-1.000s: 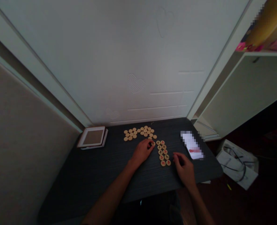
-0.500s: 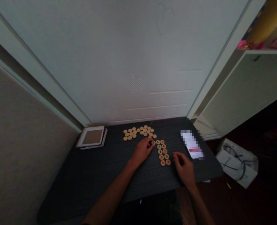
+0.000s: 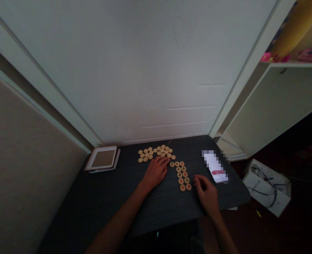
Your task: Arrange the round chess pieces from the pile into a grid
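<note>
Round wooden game pieces lie on a dark table [image 3: 113, 201]. Several blank-faced ones form a cluster [image 3: 156, 152] at the back. Several pieces with red or black marks stand in a double column [image 3: 181, 175] in front of it. My left hand [image 3: 156, 171] lies flat on the table with fingers stretched toward the cluster's near edge, just left of the column's top. My right hand [image 3: 207, 192] rests to the right of the column's lower end, fingers curled, nothing visible in them.
A flat white-framed box [image 3: 102, 158] sits at the table's back left. A blurred white card [image 3: 214, 166] lies at the right. A white wall rises behind the table, a shelf unit stands to the right, and a white bag [image 3: 268, 190] lies on the floor.
My left hand has let go of the piece it pinched at the column's top and now lies flat, slightly further left. The right hand has hardly moved.
</note>
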Motion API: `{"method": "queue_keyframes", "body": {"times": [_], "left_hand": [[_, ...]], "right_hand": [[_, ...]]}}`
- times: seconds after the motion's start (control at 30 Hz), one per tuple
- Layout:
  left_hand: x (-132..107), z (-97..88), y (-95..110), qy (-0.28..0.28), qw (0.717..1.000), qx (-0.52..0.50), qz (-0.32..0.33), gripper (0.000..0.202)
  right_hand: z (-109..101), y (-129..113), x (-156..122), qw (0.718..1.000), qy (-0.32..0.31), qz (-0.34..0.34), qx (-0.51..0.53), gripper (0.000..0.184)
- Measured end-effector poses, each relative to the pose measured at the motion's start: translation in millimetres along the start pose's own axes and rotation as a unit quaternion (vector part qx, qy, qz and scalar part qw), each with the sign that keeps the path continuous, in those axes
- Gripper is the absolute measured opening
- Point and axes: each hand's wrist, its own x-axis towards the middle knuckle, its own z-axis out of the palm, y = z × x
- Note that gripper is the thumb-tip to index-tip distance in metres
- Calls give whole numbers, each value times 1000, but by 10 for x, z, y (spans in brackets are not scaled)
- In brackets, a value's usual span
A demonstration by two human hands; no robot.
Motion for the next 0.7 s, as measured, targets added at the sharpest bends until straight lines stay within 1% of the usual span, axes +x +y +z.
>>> {"method": "queue_keyframes", "body": {"times": [0.17,0.27,0.33,0.43,0.53,0.6,0.7], "left_hand": [[-256,-25,-114,0,1000,19,-21,32],[-454,-84,-184,11,999,20,-29,27],[-573,-132,-186,9,999,29,-31,26],[-710,-199,-106,-15,999,37,-22,23],[-802,-248,36,-49,999,10,1,19],[-838,-269,130,-61,998,-27,19,16],[-855,-292,231,-82,994,-64,37,9]], "right_hand": [[-4,9,-2,1000,-2,-5,3,39],[-1,36,-2,1000,-8,1,1,39],[1,45,3,1000,-9,5,1,38],[4,11,1,1000,14,-7,-4,36],[30,-103,-52,998,34,-53,-22,31],[81,-218,-126,995,19,-92,-28,27],[218,-410,-264,990,-10,-139,-11,23]]}}
